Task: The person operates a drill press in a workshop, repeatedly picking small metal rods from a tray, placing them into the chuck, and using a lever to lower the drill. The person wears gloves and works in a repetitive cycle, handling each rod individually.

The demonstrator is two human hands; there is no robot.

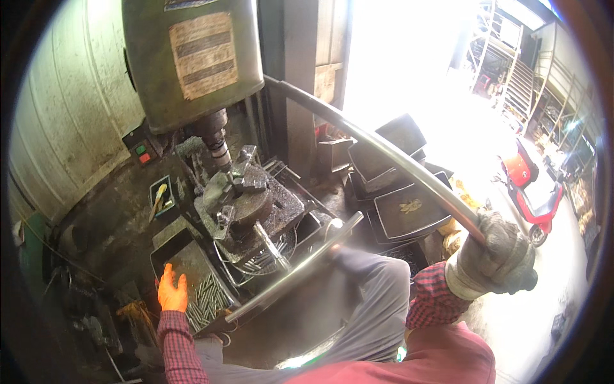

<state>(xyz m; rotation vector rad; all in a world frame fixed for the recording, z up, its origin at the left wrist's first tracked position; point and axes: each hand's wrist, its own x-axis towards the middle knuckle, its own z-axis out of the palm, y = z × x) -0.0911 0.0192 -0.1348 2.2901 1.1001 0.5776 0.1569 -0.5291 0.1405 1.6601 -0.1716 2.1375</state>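
Note:
My right hand (502,253), in a grey work glove, is closed around the end of a long metal lever (384,144) that runs up to the drill press (198,57). My left hand (173,291), in an orange glove, is over the left side of a metal tray (181,246). Its fingers are apart and nothing shows in them. Beside that hand, several metal pins (208,301) lie in the tray. Under the press's spindle (216,144) is a clamping fixture (243,201) coated with shavings. Whether a workpiece is in the fixture, I cannot tell.
A bare metal bar (297,265) crosses in front of the fixture, near my knee. More pins (262,259) lie below the fixture. Dark trays (409,211) are stacked at right. A switch box (142,150) and a small tray with a brush (160,198) stand left. A red scooter (527,185) is farther right.

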